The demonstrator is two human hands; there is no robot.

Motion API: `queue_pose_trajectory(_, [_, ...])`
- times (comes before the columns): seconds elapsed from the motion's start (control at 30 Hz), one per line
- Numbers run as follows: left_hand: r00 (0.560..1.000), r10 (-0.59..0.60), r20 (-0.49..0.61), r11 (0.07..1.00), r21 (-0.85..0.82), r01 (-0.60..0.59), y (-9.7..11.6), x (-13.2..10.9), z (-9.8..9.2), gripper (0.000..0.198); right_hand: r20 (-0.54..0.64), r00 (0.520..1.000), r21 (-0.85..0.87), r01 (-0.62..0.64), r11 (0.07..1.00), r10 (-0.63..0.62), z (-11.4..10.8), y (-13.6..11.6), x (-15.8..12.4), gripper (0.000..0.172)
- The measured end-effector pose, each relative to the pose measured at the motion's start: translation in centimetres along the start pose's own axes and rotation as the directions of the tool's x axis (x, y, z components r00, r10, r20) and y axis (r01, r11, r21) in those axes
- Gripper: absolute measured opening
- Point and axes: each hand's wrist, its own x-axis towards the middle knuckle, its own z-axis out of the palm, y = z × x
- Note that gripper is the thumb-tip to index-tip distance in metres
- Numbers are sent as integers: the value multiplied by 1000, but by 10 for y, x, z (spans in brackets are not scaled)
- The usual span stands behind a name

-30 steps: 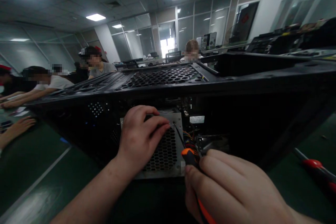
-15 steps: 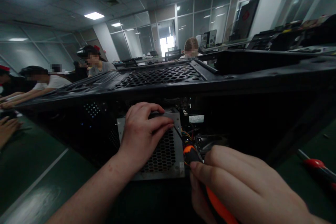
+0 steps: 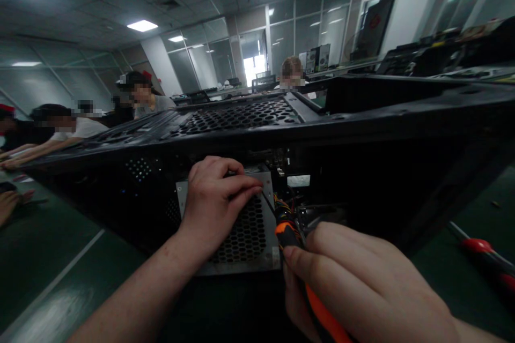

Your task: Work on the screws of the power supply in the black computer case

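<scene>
**A:** What's the right hand (image 3: 362, 284) got?

**B:** A screwdriver (image 3: 288, 231), fingers closed tight round the handle. The handle is orange with a black collar and the shaft is thin and dark.

**A:** Which way does it point?

**B:** Away from the person. It runs up and to the left from the fist, and the tip sits at the top right corner of the metal box (image 3: 245, 244), just beside the left forefinger.

**A:** And the left hand (image 3: 215, 206)?

**B:** It's curled over the box's top edge, gripping it, with the forefinger stretched along towards that corner.

**A:** Where's the box?

**B:** Inside the black computer case (image 3: 362, 134), which lies on its side on the green table (image 3: 48, 257). The box is grey, and the face towards us is full of small holes. A bundle of coloured wires (image 3: 281, 204) sits in the case right next to it, behind the shaft.

**A:** Anything else about?

**B:** A second screwdriver (image 3: 483, 253) with a red handle lies on the table to the right, well apart. Other people sit along the left.
</scene>
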Motion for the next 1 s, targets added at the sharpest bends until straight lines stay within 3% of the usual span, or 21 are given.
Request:
queue_pose_trajectory(0.4, [1000,-10,-14,999,31,11,0,-2,0,9,16,1000,-19,-6,1000,6,0,1,-2,22])
queue_pose_trajectory(0.8, [996,86,-11,986,143,-83,-2,-5,-3,8,-17,1000,-5,-8,1000,7,2,-4,-6,23])
queue_pose_trajectory(1.0, [989,123,81,969,204,-137,3,4,-12,6,49,999,16,4,1000,-4,-3,2,-1,28])
